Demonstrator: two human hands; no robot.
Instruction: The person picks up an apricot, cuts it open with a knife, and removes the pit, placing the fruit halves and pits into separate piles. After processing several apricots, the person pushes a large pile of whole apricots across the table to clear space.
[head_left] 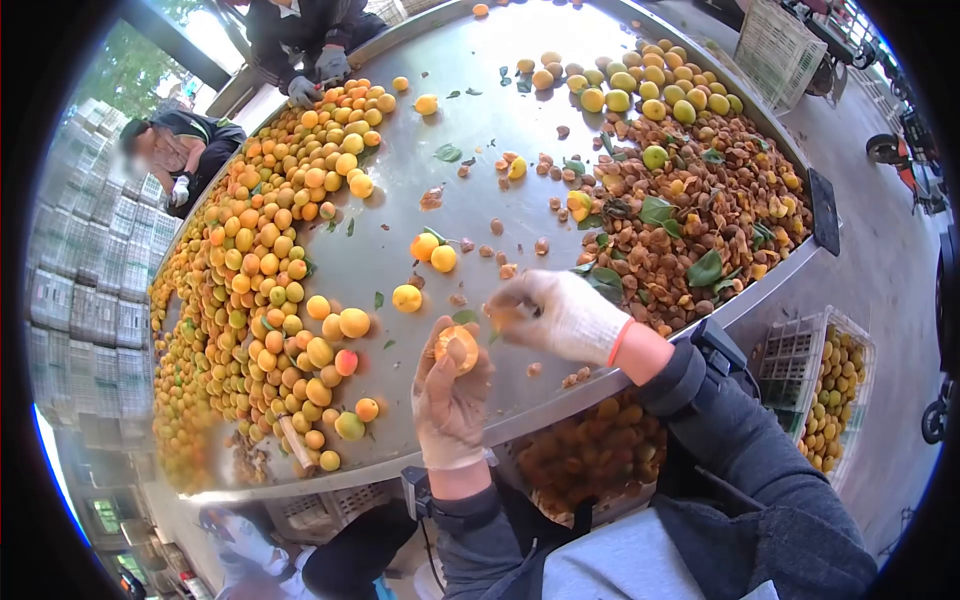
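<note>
My left hand [452, 410], in a pale glove, grips an opened apricot [443, 345] between thumb and fingers. Its cut orange flesh faces up, with a brown pit showing in it. Just right of the fruit is my right hand [565, 315], in a white glove with an orange cuff. Its fingers are pinched together and slightly blurred, and whatever lies between them is hard to make out. Beyond my hands, a few whole apricots [407, 298] and scattered pits [541, 246] rest on the metal table [400, 215].
Many whole apricots [270, 250] cover the table's left side. A heap of brown pits [690, 210] with leaves lies on the right, yellow-green apricots [650, 80] behind it. A crate of fruit [835, 400] stands at lower right. Two other people work along the far left edge.
</note>
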